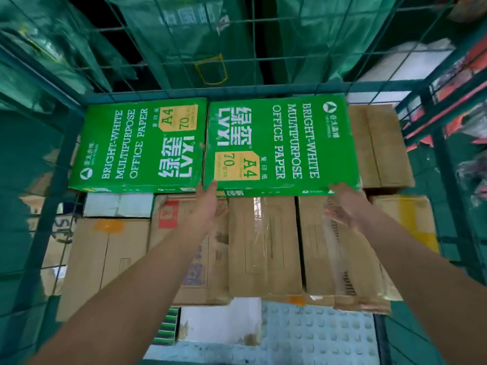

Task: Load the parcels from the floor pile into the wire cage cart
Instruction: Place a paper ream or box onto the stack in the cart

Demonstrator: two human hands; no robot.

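Inside the wire cage cart point(56, 196), a green office-paper box point(137, 146) lies at the back left, a second green paper box point(279, 143) touching its right side. The left hand point(209, 204) and right hand point(342, 204), fingers straight and loose, touch the second box's near edge. Brown cartons point(263, 246) fill the layer below; another carton point(382, 146) stands at right.

Both arms outstretched — left hand point(210, 204), right hand point(342, 204) fingers straight, palms inward.
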